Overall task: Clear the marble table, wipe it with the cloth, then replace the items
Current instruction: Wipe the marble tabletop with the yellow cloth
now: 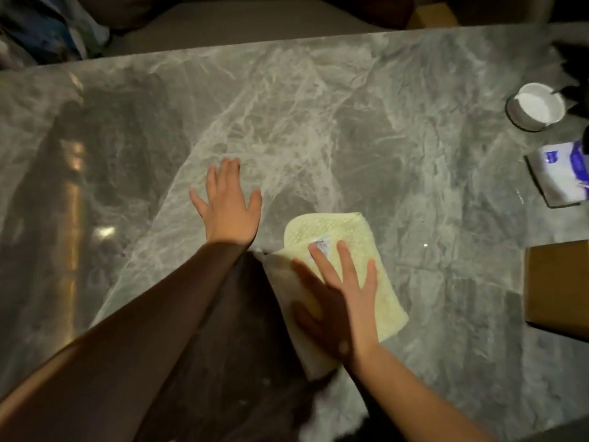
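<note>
A folded pale yellow cloth (334, 237) with a small white label lies on the grey marble table (318, 122), near the front middle. My right hand (341, 301) presses flat on the cloth, fingers spread, palm down. To the left of the cloth, my left hand (228, 205) rests flat on the bare marble with its fingers apart and nothing in it.
At the right edge of the table stand a white round bowl (535, 106), a white and blue packet (561, 175) and a brown box (557, 285). A dark object pokes in at the far right corner. Beyond the table's far edge lie a seat and bundled fabric.
</note>
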Available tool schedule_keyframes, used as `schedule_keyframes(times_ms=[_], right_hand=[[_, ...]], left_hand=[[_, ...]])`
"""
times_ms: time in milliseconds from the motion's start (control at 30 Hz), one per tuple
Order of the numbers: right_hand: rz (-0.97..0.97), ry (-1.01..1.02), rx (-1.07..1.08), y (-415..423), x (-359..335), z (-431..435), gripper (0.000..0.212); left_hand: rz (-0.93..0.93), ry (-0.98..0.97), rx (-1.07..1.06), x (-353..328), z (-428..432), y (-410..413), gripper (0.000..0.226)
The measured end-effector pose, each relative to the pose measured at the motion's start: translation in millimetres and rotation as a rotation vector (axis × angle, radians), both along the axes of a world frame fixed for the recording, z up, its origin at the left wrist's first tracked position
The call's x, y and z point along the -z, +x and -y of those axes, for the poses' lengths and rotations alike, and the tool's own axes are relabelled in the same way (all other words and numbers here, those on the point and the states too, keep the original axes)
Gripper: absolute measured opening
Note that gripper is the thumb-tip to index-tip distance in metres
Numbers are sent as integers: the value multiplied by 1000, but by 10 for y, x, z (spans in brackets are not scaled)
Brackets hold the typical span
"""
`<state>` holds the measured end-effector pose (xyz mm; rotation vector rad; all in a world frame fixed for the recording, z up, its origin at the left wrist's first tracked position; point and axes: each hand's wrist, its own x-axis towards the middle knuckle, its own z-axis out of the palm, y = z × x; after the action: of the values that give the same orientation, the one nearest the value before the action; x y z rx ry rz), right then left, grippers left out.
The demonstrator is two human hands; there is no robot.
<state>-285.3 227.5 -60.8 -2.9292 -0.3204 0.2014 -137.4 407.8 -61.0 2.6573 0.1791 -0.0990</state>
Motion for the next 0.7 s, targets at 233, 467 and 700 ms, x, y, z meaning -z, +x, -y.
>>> schedule_keyframes(times_ms=[233,467,700], right_hand=[[96,-42,140,1225,130,307,65],[58,10,278,2980,105,667,63],[51,-4,247,4260,110,693,65]], left_hand=[[40,-37,23,-50,519,658,52],[28,196,10,124,832,867,53],[34,149,-25,112,840,895,49]])
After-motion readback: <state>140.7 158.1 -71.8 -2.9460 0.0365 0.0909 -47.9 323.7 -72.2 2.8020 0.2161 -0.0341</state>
